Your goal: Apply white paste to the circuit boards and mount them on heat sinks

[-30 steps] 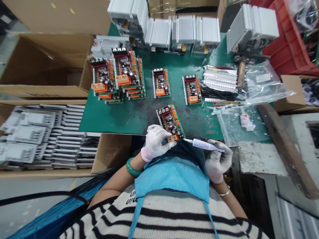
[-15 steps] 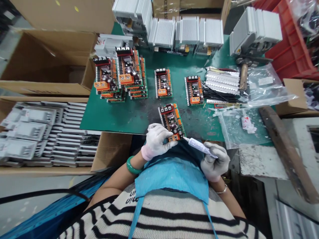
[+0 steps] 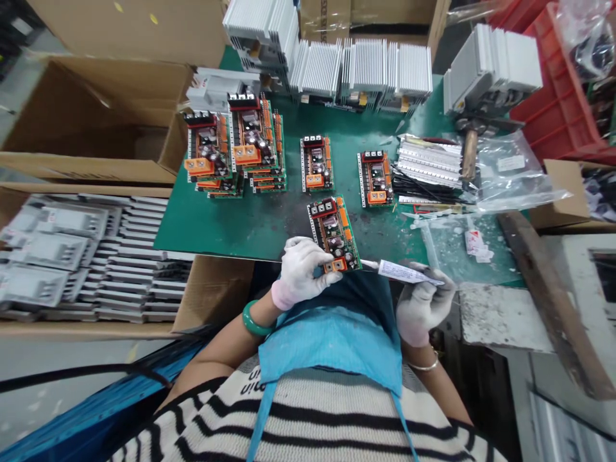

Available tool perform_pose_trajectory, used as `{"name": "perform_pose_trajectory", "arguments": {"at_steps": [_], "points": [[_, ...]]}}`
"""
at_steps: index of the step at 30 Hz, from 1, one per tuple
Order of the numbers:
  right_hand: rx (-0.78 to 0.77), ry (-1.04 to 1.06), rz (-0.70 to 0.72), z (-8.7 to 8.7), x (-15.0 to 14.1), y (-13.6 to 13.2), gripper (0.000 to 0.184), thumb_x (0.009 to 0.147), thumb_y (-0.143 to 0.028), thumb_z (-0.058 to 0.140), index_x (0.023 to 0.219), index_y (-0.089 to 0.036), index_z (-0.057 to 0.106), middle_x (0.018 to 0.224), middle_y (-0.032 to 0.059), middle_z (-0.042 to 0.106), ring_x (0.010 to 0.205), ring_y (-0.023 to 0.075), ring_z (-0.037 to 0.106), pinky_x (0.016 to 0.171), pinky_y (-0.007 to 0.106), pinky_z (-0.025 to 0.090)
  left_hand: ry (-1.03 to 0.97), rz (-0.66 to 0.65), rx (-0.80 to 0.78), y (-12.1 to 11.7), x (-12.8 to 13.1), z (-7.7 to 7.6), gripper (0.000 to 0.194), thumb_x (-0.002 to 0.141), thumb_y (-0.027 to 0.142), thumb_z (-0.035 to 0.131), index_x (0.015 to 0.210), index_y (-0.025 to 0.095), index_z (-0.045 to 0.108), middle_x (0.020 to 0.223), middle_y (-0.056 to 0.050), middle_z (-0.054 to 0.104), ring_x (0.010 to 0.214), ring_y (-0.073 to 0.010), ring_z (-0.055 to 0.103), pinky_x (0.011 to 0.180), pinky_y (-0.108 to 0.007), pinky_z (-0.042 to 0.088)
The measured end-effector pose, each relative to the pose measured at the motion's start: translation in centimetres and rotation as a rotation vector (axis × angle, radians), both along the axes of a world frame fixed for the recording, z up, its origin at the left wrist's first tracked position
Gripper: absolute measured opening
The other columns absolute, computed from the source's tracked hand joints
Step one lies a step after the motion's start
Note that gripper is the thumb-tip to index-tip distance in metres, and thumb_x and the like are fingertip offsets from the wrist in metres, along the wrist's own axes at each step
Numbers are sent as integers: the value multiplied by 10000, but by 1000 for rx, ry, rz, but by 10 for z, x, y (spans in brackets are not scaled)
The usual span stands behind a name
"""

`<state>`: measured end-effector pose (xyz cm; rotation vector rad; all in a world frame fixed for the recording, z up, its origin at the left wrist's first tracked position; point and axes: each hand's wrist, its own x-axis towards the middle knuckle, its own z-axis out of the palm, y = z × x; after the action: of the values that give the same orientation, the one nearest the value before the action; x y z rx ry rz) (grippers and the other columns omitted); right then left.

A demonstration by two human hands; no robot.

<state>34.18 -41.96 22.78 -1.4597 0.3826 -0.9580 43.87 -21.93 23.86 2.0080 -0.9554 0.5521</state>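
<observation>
My left hand [image 3: 304, 269], in a white glove, pinches the near end of a circuit board [image 3: 333, 232] by its orange terminal block. The board is tilted over the front edge of the green table mat [image 3: 216, 231]. In my gloved right hand [image 3: 426, 300] is a white glue tube [image 3: 402, 271] with a long nozzle. Its tip points left, close to the board's lower right corner; whether they touch I cannot tell. Two single boards, one in the middle [image 3: 317, 163] and one further right [image 3: 375, 179], lie beyond. Stacked boards [image 3: 250, 138] stand at the left.
Finned heat sinks [image 3: 364, 67] line the back. To the right lie a hammer [image 3: 469, 154], metal strips [image 3: 428, 160], plastic bags [image 3: 500, 167] and a wooden bar [image 3: 553, 308]. Cardboard boxes [image 3: 86, 172] stand at the left, one filled with grey housings [image 3: 45, 250]. A red crate [image 3: 553, 83] is at the back right.
My right hand first brought the tube in toward the board's corner, then drew back to the right with it. My left hand keeps its grip on the board.
</observation>
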Motion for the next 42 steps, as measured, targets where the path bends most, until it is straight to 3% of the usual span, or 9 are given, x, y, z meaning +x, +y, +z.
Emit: {"name": "perform_pose_trajectory", "arguments": {"at_steps": [7, 14, 18, 23, 28, 30, 34, 38, 42], "points": [[-331, 7, 26, 2, -5, -2, 58, 900, -277, 594, 915, -228, 567, 868, 7, 626, 806, 178, 690, 714, 339, 533, -43, 16, 50, 0, 0, -4, 376, 922, 554, 553, 812, 196, 594, 660, 4, 631, 653, -154, 609, 745, -343, 440], [358, 103, 1, 9, 21, -13, 242, 854, -438, 633, 953, -229, 564, 873, -9, 644, 707, 119, 616, 611, 245, 487, -28, 103, 242, 3, 18, 5, 437, 945, 594, 482, 851, 203, 653, 748, -24, 684, 715, -169, 648, 720, -328, 427], [448, 137, 13, 9, 36, -19, 304, 814, -474, 669, 944, -216, 573, 858, -18, 654, 715, 113, 599, 621, 236, 477, 206, 310, 376, -1, 52, 23, 346, 943, 524, 535, 1023, 219, 678, 988, -33, 698, 743, -165, 667, 635, -282, 440], [467, 149, 65, 5, 38, -18, 324, 810, -477, 680, 967, -211, 585, 870, -25, 658, 710, 102, 591, 622, 225, 475, 404, 476, 491, -10, 101, 39, 263, 942, 402, 572, 1130, 240, 658, 1131, -21, 657, 869, -200, 685, 688, -276, 481], [527, 117, 95, 4, 39, -22, 328, 808, -451, 692, 1023, -224, 588, 910, -22, 665, 708, 98, 589, 612, 219, 478, 405, 605, 581, -23, 101, 50, 421, 933, 417, 562, 1338, 305, 540, 1284, -44, 574, 857, -230, 694, 678, -318, 507], [566, 104, 111, 4, 41, -24, 334, 802, -443, 698, 1036, -231, 587, 910, -24, 668, 704, 97, 591, 607, 218, 478, 393, 515, 607, -36, 90, 53, 493, 914, 471, 575, 1378, 328, 492, 1313, -40, 556, 902, -241, 694, 710, -326, 519], [577, 111, 125, 4, 43, -27, 324, 807, -432, 685, 1048, -242, 581, 918, -19, 671, 747, 99, 597, 609, 210, 471, 418, 188, 720, -73, 82, 49, 549, 871, 549, 600, 1346, 290, 508, 1237, -43, 597, 925, -264, 694, 731, -343, 529], [537, 134, 125, 4, 42, -27, 324, 827, -440, 656, 1073, -253, 560, 886, -19, 656, 759, 110, 599, 606, 220, 470, 348, 122, 782, -106, 100, 38, 445, 879, 475, 603, 1233, 206, 585, 1156, -91, 611, 942, -290, 687, 728, -359, 523], [555, 101, 99, -1, 40, -31, 296, 845, -477, 627, 1016, -247, 554, 897, -2, 666, 749, 122, 622, 595, 234, 489, 281, 83, 770, -107, 106, 38, 295, 914, 363, 555, 1160, 213, 619, 1114, -81, 624, 948, -274, 681, 722, -347, 506]]}}
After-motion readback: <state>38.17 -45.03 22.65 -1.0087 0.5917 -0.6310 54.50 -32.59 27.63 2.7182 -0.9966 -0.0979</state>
